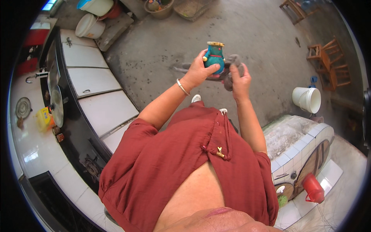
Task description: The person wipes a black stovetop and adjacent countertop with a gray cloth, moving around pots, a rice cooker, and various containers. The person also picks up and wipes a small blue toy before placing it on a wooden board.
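Observation:
A small teal figure-shaped pot with a cream-yellow rim, a red band and little side arms is upright in front of me. My left hand grips it from the left, thumb across its lower front; a metal bangle circles that wrist. In my right hand is a bunched dark grey cloth, blurred. Some of the cloth lies beside and behind the pot; whether it touches the pot I cannot tell. The fingers behind the pot are partly hidden. Both hands are above the concrete floor.
White cabinets under a black countertop run along my left. To the right stand a tiled stove, a red plastic jug, a white bucket and wooden chairs. More buckets are at the far left.

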{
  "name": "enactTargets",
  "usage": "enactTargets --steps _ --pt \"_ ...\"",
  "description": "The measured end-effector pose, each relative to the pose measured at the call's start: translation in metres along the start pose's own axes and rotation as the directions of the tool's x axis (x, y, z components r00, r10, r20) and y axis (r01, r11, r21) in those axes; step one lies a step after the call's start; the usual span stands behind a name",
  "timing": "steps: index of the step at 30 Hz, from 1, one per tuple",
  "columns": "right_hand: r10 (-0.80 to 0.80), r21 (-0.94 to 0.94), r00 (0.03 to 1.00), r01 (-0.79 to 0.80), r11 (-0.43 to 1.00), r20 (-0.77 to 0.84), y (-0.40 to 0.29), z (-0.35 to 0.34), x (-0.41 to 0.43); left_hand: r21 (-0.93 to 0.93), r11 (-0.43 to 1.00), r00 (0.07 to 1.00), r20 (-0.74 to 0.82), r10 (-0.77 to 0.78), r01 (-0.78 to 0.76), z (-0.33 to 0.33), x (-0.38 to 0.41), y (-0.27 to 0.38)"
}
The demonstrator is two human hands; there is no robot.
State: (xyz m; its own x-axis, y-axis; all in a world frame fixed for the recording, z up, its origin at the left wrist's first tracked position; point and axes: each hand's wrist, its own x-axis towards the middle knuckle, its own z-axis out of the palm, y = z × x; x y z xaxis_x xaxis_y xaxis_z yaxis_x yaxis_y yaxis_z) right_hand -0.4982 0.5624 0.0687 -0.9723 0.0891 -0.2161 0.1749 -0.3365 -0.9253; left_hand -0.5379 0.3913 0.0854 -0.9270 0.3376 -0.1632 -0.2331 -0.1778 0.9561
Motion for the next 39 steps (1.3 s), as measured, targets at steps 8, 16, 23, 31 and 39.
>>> enactTargets --steps 8,16,23,31,39 --pt "-0.357 -0.597 0.884 0.467 0.653 0.301 -0.033 0.029 0.018 0.273 0.955 0.978 0.137 -0.156 0.114 -0.001 -0.005 0.009" --pt "-0.343 -0.689 0.921 0.371 0.623 0.186 -0.02 0.013 0.034 0.106 0.972 0.961 0.158 -0.226 0.211 0.002 -0.014 0.006" --pt "0.075 0.282 0.991 -0.041 0.959 -0.11 0.005 -0.012 0.043 0.141 0.98 0.963 0.212 -0.169 0.141 0.005 -0.025 0.006" --pt "-0.05 -0.29 0.967 0.124 0.949 0.25 -0.032 0.006 0.028 0.576 0.78 0.968 0.192 0.161 -0.243 0.003 -0.021 -0.01" --pt "0.029 0.284 0.999 -0.041 0.958 0.046 -0.003 -0.015 0.026 0.317 0.909 0.931 0.327 0.162 -0.27 -0.003 -0.027 -0.013"
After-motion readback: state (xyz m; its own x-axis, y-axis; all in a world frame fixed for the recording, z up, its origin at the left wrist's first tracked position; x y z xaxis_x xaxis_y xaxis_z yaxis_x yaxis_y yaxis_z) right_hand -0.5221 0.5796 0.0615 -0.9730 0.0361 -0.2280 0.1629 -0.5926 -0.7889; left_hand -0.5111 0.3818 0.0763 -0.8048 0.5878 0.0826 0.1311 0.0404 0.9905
